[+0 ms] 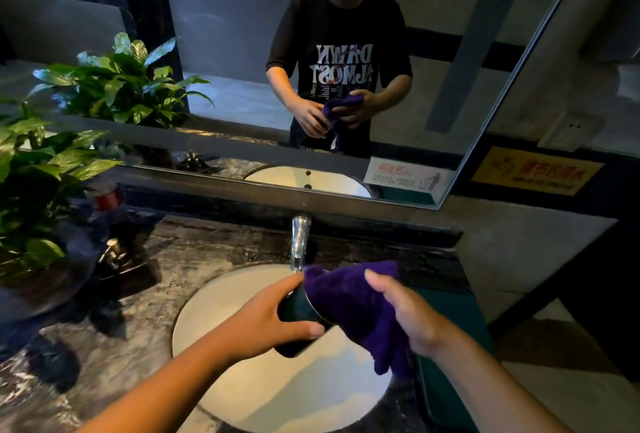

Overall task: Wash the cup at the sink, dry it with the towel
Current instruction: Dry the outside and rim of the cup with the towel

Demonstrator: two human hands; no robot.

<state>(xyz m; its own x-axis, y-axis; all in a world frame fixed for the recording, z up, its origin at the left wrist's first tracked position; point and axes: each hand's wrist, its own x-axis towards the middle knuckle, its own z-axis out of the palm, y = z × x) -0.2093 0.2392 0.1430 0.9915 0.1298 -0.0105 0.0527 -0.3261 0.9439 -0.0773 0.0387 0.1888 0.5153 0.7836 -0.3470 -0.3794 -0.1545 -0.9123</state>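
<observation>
My left hand (pixel 268 320) grips a dark cup (pixel 300 308) over the white round sink (pixel 228 301), the cup tilted with its mouth toward the right. A purple towel (pixel 349 304) covers the cup's mouth end and hangs down beside it. My right hand (pixel 410 314) holds the towel from the right, thumb on top of the cloth. The chrome tap (pixel 299 242) stands just behind the cup; I cannot tell whether water runs from it.
A dark marble counter (pixel 114 339) surrounds the sink. Leafy potted plants (pixel 38 176) stand at the left, with a soap dispenser (pixel 114 252) beside them. A wide mirror (pixel 242 51) spans the wall behind. A dark green bin (pixel 446 328) sits right of the counter.
</observation>
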